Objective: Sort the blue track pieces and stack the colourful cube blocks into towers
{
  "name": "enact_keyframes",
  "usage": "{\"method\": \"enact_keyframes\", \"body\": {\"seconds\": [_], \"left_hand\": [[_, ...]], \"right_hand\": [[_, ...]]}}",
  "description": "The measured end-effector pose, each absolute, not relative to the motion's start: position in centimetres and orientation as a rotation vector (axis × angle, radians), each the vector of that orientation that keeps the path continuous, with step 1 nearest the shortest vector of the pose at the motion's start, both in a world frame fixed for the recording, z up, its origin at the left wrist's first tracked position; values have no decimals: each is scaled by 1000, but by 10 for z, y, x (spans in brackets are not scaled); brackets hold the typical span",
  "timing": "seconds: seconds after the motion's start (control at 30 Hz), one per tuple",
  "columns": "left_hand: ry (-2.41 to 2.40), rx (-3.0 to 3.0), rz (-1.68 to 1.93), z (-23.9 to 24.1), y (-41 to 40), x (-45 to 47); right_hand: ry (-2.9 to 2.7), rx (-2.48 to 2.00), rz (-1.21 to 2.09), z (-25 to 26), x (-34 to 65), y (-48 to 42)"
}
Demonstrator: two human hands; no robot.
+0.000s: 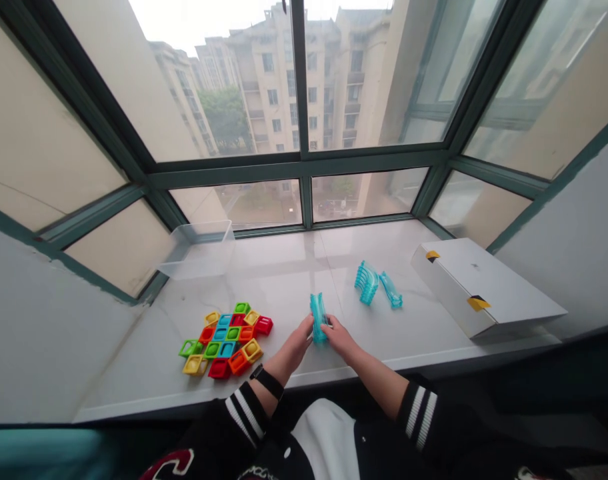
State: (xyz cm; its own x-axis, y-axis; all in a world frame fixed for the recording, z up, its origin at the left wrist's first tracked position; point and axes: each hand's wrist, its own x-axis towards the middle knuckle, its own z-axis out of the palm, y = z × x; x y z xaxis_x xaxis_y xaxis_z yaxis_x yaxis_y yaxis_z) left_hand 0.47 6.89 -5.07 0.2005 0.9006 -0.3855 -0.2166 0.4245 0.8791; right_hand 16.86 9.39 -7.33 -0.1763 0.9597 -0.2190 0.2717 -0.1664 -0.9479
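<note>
While the ribbed, see-through turquoise plastic piece (317, 315) stands over the near middle of the windowsill (284, 287), its lower end is partly covered by fingers, so whether it touches the surface, or is one part or several nested together, cannot be told. The left hand (302, 335) and right hand (338, 335) are closed on it from opposite sides, each grip pressed to the plastic near its lower end; the fingertips on the far side are hidden. A large red letter with a white edge, apparently a C, shows on the dark jacket (199, 433), cut off by the bottom edge, and the white lettering near it is only partly in view and unreadable. The small grey mark on the white box (499, 280) at the right is too faint to read. Both forearms angle inward from striped cuffs, wrists low, with a black wristband (267, 381) on the left. Right of the hands lie a curved, ribbed turquoise stack (367, 283) and, just beside it, a slimmer turquoise piece (391, 291); to the left sits a cluster of coloured square blocks (227, 349), with a clear plastic bin (199, 250) behind them.
</note>
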Motion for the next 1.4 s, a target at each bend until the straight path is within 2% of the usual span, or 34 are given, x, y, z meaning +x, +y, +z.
{"method": "enact_keyframes", "body": {"seconds": [0.1,0.27,0.57,0.77,1.17,1.4], "left_hand": [[1168,762,932,-60,44,-9],[1345,771,1009,-71,31,-10],[1398,1037,1020,-53,33,10],[1544,1248,998,-64,40,10],[1924,1514,575,-62,60,3],[1869,1405,701,-60,63,-6]], "right_hand": [[-1496,-1356,1453,-74,157,77],[-1564,-1452,1375,-75,149,75],[-1267,-1400,1548,-70,163,83],[-1348,-1572,1419,-71,193,95],[-1493,-1687,1411,-88,203,102],[-1329,-1594,1537,-92,206,97]]}}
